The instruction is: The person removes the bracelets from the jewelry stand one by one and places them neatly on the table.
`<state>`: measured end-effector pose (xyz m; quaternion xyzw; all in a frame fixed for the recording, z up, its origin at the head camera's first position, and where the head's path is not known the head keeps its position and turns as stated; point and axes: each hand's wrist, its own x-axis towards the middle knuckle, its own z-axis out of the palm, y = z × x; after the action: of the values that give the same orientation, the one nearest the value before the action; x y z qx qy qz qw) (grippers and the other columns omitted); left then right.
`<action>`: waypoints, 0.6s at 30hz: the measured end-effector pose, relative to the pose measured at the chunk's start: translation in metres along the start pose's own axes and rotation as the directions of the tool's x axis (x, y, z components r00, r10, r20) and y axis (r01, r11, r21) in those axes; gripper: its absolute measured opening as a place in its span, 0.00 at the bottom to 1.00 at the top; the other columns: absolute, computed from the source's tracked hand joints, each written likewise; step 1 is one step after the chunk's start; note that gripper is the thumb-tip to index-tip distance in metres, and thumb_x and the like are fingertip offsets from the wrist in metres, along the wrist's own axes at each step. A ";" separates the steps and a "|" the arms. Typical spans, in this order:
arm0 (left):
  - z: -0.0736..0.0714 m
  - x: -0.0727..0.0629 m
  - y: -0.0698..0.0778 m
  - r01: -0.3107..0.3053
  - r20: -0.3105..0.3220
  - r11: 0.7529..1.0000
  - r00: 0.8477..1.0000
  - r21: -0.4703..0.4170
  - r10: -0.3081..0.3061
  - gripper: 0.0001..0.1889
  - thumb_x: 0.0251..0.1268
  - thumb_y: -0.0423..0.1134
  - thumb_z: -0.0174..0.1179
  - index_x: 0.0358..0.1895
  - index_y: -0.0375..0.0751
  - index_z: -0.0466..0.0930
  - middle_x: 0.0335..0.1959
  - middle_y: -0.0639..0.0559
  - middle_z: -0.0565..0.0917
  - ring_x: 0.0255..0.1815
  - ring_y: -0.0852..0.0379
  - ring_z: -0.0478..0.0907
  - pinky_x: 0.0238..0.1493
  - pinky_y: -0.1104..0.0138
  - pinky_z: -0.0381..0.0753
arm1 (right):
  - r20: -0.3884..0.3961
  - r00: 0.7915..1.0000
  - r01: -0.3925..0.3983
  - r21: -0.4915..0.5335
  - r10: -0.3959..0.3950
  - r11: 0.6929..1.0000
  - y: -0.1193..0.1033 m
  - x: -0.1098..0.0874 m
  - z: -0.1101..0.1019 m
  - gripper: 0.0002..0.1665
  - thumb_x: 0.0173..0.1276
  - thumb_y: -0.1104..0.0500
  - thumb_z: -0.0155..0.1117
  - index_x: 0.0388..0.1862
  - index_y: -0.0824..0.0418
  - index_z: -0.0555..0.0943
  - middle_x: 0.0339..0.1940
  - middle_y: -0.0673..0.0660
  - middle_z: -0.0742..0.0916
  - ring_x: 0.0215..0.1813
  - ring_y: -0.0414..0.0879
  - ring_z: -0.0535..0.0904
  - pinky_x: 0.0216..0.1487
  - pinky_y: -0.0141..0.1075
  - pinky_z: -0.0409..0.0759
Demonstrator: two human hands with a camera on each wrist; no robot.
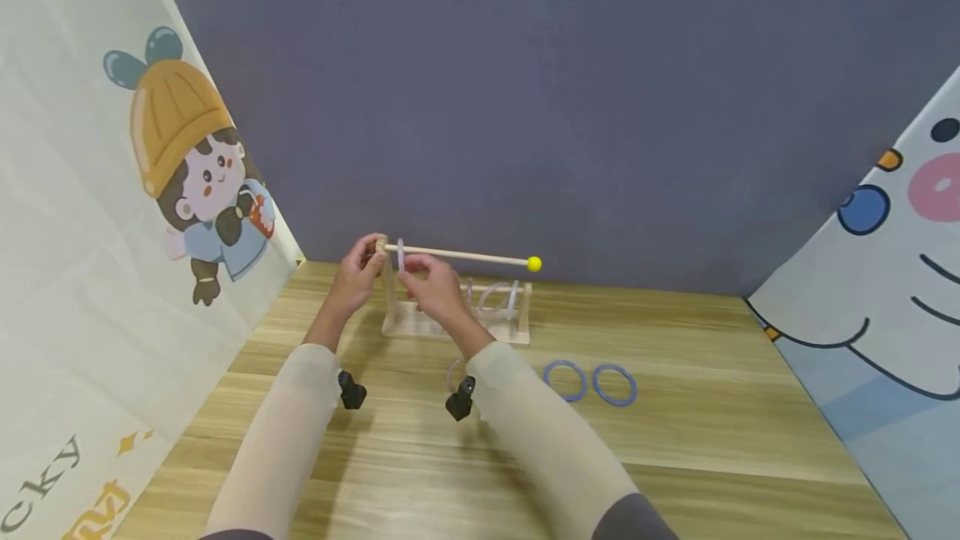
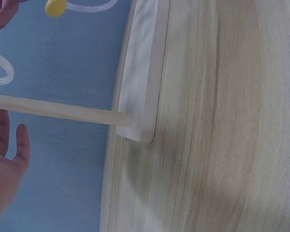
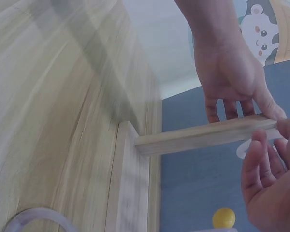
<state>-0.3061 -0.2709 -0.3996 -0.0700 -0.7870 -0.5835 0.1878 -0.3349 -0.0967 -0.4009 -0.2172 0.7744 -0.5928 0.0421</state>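
Observation:
A wooden stand has a tall post at its left end, and a thin rod runs right from the post's top to a yellow ball. My left hand holds the top of the post, thumb on one side and fingers behind. Close to the post, my right hand pinches a pale translucent ring that hangs around the rod. Fingers partly cover this ring in the right wrist view. Lower on the stand, more pale rings hang at a shorter bar, partly behind my right hand.
Two blue rings lie flat on the wooden table, right of my right forearm. Another pale ring lies partly hidden by the right wrist camera. A grey-blue wall rises behind the stand, with printed cloth panels at both sides.

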 end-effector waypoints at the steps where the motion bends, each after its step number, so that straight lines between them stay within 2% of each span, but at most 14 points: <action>1: 0.000 0.000 0.000 0.000 0.000 1.000 1.000 0.001 0.000 0.21 0.80 0.33 0.50 0.70 0.27 0.67 0.56 0.30 0.76 0.44 0.66 0.74 0.43 0.77 0.74 | -0.003 1.000 0.001 -0.007 -0.001 1.000 -0.001 0.000 0.001 0.18 0.71 0.57 0.68 0.57 0.58 0.84 0.52 0.56 0.89 0.40 0.63 0.88 0.22 0.32 0.81; 6: 0.000 -0.001 0.000 0.013 0.006 1.000 1.000 0.010 -0.013 0.21 0.80 0.34 0.50 0.70 0.28 0.67 0.59 0.28 0.76 0.48 0.62 0.75 0.46 0.77 0.75 | -0.026 1.000 0.010 -0.046 -0.011 0.999 -0.004 0.002 0.004 0.17 0.71 0.58 0.68 0.56 0.60 0.85 0.47 0.57 0.90 0.35 0.58 0.89 0.21 0.31 0.81; 12: 0.000 -0.002 0.001 0.008 0.009 1.000 1.000 0.022 -0.008 0.21 0.81 0.34 0.50 0.70 0.27 0.66 0.58 0.28 0.76 0.45 0.68 0.74 0.45 0.77 0.75 | -0.044 0.998 0.036 -0.064 -0.039 0.997 -0.005 0.003 0.004 0.14 0.69 0.59 0.69 0.52 0.59 0.86 0.43 0.56 0.91 0.27 0.47 0.86 0.22 0.31 0.82; 18: 0.000 -0.001 0.001 -0.013 0.001 1.000 1.000 0.021 0.013 0.21 0.81 0.33 0.49 0.70 0.25 0.66 0.56 0.31 0.76 0.45 0.68 0.73 0.45 0.76 0.75 | -0.053 0.997 0.060 -0.066 -0.064 0.996 -0.006 0.003 0.004 0.14 0.69 0.59 0.69 0.52 0.59 0.87 0.42 0.56 0.91 0.30 0.54 0.88 0.21 0.30 0.81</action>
<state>-0.3053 -0.2710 -0.3990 -0.0733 -0.7928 -0.5739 0.1919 -0.3351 -0.1025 -0.3956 -0.2259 0.7867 -0.5745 -0.0045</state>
